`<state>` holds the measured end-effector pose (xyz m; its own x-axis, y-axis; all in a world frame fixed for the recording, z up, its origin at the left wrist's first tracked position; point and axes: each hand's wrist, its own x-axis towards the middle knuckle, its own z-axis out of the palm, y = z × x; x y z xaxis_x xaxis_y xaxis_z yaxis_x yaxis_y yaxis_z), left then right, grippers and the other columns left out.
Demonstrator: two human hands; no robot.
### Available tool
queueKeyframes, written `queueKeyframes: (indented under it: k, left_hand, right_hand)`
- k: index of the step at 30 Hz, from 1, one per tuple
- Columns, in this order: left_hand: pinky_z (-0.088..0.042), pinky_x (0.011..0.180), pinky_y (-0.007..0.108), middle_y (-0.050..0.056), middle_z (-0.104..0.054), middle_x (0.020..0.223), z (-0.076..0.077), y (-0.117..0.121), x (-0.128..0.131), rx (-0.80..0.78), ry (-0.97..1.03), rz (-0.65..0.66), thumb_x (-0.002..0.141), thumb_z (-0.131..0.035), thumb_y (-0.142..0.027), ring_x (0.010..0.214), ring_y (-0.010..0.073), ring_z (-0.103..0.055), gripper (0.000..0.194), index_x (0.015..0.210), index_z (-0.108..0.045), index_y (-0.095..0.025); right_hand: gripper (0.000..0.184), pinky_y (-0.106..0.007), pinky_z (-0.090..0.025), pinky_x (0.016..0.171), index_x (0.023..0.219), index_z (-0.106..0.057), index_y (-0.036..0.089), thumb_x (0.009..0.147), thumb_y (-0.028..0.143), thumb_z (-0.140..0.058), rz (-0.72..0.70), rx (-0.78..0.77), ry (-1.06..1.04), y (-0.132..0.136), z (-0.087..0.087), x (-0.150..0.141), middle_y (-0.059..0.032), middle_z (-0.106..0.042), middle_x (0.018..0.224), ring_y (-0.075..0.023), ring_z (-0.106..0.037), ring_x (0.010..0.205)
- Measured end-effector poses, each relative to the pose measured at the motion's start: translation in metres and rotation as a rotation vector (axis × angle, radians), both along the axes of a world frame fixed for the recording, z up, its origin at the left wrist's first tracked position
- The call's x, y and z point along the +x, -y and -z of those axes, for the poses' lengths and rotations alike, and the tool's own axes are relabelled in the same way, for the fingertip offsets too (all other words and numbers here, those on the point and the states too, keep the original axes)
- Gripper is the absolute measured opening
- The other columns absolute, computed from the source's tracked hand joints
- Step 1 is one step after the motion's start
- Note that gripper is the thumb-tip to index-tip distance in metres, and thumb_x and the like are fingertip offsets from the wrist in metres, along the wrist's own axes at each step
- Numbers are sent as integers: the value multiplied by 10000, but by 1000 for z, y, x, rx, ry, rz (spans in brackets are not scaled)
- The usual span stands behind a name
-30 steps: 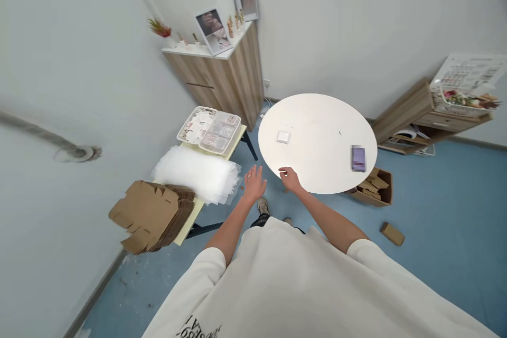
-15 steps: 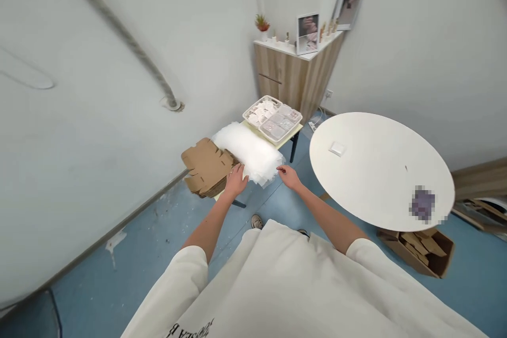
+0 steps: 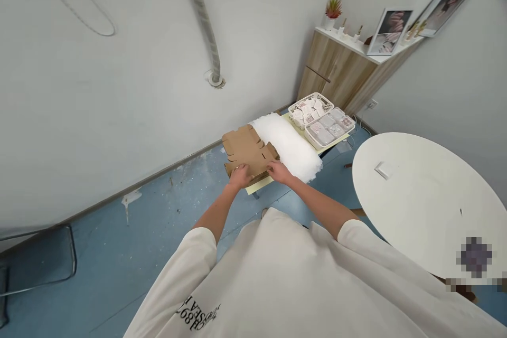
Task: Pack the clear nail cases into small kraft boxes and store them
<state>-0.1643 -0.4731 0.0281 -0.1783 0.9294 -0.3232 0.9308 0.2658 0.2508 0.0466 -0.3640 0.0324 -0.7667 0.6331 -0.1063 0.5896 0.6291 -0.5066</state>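
A stack of flat brown cardboard box blanks point(image 3: 246, 150) lies at the near end of a small yellow table point(image 3: 258, 186). My left hand point(image 3: 240, 175) rests on the stack's near edge with fingers curled over it. My right hand point(image 3: 279, 170) touches the stack's right near corner, fingers bent on the cardboard. Beside the stack lies a heap of clear plastic bags point(image 3: 288, 146).
Two white trays of small packets point(image 3: 321, 118) stand at the yellow table's far end. A round white table point(image 3: 428, 195) with a small white square point(image 3: 384, 170) is at the right. A wooden cabinet point(image 3: 348, 68) with framed pictures stands in the corner. A pipe runs down the wall.
The view has swung left from the round table. Both hands moved from near the plastic bags onto the cardboard stack.
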Motion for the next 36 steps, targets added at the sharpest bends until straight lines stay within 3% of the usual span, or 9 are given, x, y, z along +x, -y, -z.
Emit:
queueKeyframes:
  k: [4, 8, 16, 19, 22, 25, 30, 36]
  left_hand:
    - [-376, 1096, 417, 118, -539, 1431, 5, -1, -8, -10, 20, 10, 839, -690, -496, 1298, 312, -526, 499, 1250, -600, -228]
    - [-404, 1069, 400, 103, -575, 1382, 9, -2, -15, 9, 76, 24, 846, -688, -495, 1245, 302, -563, 469, 1224, -628, -225]
    - [-478, 948, 342, 82, -670, 1227, 10, -4, -27, 44, 130, 68, 935, -568, -443, 1158, 260, -615, 308, 1128, -666, -223]
    - [-481, 930, 342, 103, -672, 1204, 6, -1, -20, 80, 79, 85, 993, -433, -362, 1140, 250, -615, 300, 1091, -664, -198]
    - [-466, 971, 383, 139, -658, 1218, 2, 2, -9, 106, -3, 82, 982, -443, -361, 1181, 284, -585, 318, 1129, -647, -167]
    - [-442, 1007, 432, 159, -624, 1285, -2, 2, -3, 111, -38, 64, 942, -534, -435, 1212, 323, -560, 400, 1232, -604, -168]
    - [-416, 1017, 462, 187, -586, 1335, -12, 0, -5, 117, -65, 34, 981, -412, -229, 1235, 324, -551, 391, 1342, -547, -167]
    - [-386, 1066, 463, 198, -513, 1457, -49, 1, 2, 235, -102, 68, 946, -351, -94, 1324, 321, -494, 516, 1440, -485, -155]
  right_hand:
    - [340, -415, -383, 1042, 1254, -647, 214, 919, 206, -588, -153, 112, 156, -4, 5, -27, -110, -619, 1314, -275, -524, 1245]
    - [388, -446, -312, 1088, 1285, -624, 207, 901, 264, -616, -215, 90, 253, -11, 10, -39, -111, -606, 1349, -292, -500, 1274]
    - [383, -426, -346, 1039, 1274, -630, 230, 914, 359, -602, -225, 47, 329, -24, 15, -48, -103, -621, 1314, -292, -542, 1229]
    - [343, -410, -355, 1012, 1253, -643, 215, 926, 290, -573, -263, 93, 346, -26, 16, -52, -109, -637, 1271, -279, -559, 1198]
    - [288, -389, -365, 958, 1168, -686, 192, 933, 191, -519, -279, 172, 378, -25, 14, -57, -128, -658, 1196, -277, -582, 1143]
    - [280, -382, -359, 925, 1106, -705, 176, 937, 152, -483, -289, 215, 350, -21, 7, -60, -136, -677, 1124, -273, -607, 1060]
    - [330, -412, -336, 946, 1162, -676, 149, 953, 145, -421, -302, 275, 212, -17, -14, -61, -163, -682, 1090, -299, -593, 1036]
    - [454, -433, -328, 977, 1377, -556, 131, 946, 134, -413, -263, 380, 170, -25, -42, -61, -185, -616, 1313, -331, -531, 1173]
